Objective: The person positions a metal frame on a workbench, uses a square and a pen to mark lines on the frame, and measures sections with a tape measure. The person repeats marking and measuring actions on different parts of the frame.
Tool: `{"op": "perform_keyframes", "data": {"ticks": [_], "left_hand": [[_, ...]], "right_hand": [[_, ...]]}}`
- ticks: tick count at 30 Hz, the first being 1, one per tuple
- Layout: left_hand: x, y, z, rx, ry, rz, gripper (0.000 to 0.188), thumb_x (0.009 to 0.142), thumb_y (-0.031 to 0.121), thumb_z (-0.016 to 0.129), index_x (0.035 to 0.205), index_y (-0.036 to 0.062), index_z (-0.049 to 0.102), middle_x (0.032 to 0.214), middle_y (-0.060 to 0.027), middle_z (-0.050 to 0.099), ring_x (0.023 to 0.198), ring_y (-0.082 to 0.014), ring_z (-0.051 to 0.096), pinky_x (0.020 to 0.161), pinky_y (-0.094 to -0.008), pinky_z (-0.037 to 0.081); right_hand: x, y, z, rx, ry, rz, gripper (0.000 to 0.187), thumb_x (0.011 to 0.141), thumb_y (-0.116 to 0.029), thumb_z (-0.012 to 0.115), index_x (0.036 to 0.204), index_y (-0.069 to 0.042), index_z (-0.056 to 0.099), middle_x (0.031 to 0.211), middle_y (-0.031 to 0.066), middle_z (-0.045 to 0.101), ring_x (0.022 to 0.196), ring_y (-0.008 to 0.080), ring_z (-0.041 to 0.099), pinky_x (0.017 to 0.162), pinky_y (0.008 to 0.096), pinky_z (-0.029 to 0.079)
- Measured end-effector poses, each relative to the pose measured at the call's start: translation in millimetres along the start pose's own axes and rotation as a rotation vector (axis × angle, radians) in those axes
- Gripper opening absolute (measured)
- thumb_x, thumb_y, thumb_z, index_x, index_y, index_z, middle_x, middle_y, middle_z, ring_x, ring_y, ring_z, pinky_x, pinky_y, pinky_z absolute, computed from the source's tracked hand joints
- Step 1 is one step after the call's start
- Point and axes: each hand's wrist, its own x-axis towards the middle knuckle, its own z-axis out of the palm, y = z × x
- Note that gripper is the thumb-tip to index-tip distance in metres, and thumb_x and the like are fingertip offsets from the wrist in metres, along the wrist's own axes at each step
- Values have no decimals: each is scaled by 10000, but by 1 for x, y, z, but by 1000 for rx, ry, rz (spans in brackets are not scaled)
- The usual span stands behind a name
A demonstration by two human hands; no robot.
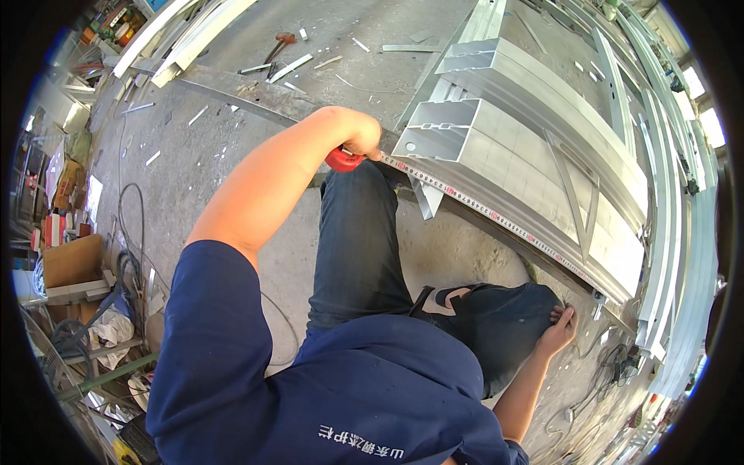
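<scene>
My left hand (362,133) is closed round a red tape measure (343,160) beside the near end of a silver metal box profile (535,167). Its blade (484,209) is pulled out along the profile's near lower edge, slanting away to the right. By my bent right knee, my right hand (559,332) has its fingers curled in, apart from the tape; whatever lies inside them, if anything, is hidden. A second hollow profile (558,97) lies behind the first. On top of the nearer one rests a triangular metal frame (577,194).
A dark steel beam (511,242) runs under the profiles. Long metal rails (666,194) line the right side. A hammer (279,46) and offcuts lie on the concrete floor. At left are a cardboard box (74,262) and cables (128,267); more cables (616,364) lie at right.
</scene>
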Motion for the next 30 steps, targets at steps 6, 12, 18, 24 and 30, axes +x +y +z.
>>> {"op": "perform_keyframes", "data": {"ticks": [6,12,18,24,30], "left_hand": [[8,-2,-2,53,-22,50,427,1029,431,675,992,17,774,895,-146,754,825,-314,680,809,-473,530],[10,-4,1,46,-20,64,435,1030,433,673,971,13,771,889,-149,751,820,-316,679,800,-472,528],[7,-4,0,6,-22,51,424,1027,429,675,992,18,773,890,-146,749,823,-317,680,795,-469,528],[18,-8,5,41,3,70,420,1035,416,665,922,28,779,862,-145,740,800,-323,673,776,-479,526],[20,-9,9,54,49,104,447,1036,445,665,969,21,792,915,-166,757,838,-342,687,797,-485,533]], "right_hand": [[0,0,1,22,1,8,365,1146,-288,557,1198,38,714,919,72,734,771,108,612,709,266,497],[3,3,1,27,-7,15,361,1145,-285,557,1204,35,713,920,72,733,776,106,615,711,261,501],[2,-7,6,-32,-10,7,373,1149,-293,543,1217,33,711,916,72,730,777,112,617,713,270,499],[3,-6,4,-60,-26,-27,407,1144,-330,562,1229,36,720,904,65,731,746,84,584,687,236,471],[4,-7,4,-73,-15,-24,417,1135,-341,581,1231,40,721,897,60,728,739,82,582,680,236,475]]}}
